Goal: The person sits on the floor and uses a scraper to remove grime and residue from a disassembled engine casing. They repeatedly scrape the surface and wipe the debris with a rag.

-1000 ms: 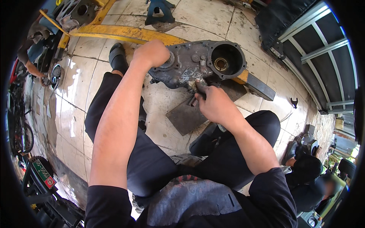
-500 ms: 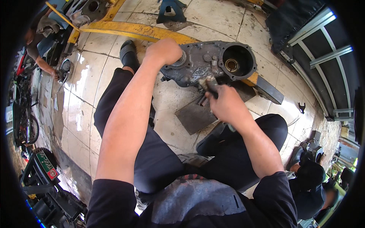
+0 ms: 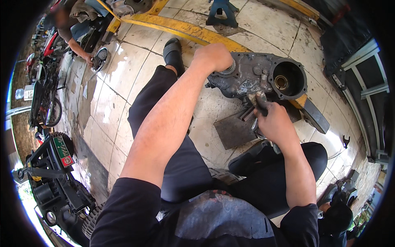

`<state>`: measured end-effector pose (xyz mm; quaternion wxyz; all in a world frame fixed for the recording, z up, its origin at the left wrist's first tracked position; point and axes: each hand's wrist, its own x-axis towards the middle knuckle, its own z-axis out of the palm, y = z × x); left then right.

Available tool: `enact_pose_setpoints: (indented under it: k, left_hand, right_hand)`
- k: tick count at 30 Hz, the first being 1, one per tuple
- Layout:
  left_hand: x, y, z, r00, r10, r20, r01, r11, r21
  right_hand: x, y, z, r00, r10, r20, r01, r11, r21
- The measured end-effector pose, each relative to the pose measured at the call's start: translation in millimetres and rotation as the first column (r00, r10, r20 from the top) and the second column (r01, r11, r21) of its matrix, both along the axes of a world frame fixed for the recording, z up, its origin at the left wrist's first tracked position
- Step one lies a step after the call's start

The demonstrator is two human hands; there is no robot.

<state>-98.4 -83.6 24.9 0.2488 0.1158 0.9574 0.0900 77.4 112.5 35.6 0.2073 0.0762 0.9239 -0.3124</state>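
A grey cast-metal gear housing [image 3: 247, 76] lies across a yellow frame in front of me. A large round bore with a brass-coloured ring inside shows at its right end. My left hand [image 3: 214, 57] is closed in a fist over the bearing seat [image 3: 227, 69] at the left end; anything inside the fist is hidden. Below the housing's front edge, my right hand [image 3: 277, 123] is wrapped round a hammer-like tool [image 3: 257, 103]. Its stubby dark head has a worn, pale end close to the housing, and a shiny end shows below my fist.
A flat metal plate [image 3: 234, 131] lies on the tiles between my feet. The yellow frame [image 3: 177, 28] runs behind the housing, with a blue stand [image 3: 222, 14] beyond. Motorcycles [image 3: 51, 107] line the left, where another person's hand [image 3: 88, 59] touches a metal part. A fork-shaped part [image 3: 346, 141] lies at right.
The whole view has swung, so the scene sits farther right in the picture. Both hands keep nearly the same places relative to the housing, with the same closed grips.
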Motion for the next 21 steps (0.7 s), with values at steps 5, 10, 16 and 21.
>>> enact_pose_setpoints:
  k: [5,10,16,21]
  left_hand:
    - [-1.1,5.3,0.9,1.000,0.028,-0.003,-0.028,0.999,-0.029]
    - [2.1,0.2,1.7,1.000,0.003,0.006,-0.003,1.000,0.015]
    - [3.5,2.3,5.2,1.000,-0.017,0.004,0.017,0.999,0.038]
    - [3.3,3.0,8.4,0.999,0.015,0.035,-0.015,1.000,-0.010]
  right_hand:
    - [-5.2,11.5,2.9,1.000,-0.001,-0.009,0.001,1.000,0.003]
    - [33.2,20.6,19.3,0.963,0.250,0.099,-0.251,0.968,-0.004]
    - [40.8,51.0,43.6,0.999,0.050,0.003,-0.050,0.997,0.058]
    - [35.6,72.7,60.9,0.963,-0.262,-0.063,0.263,0.965,0.015]
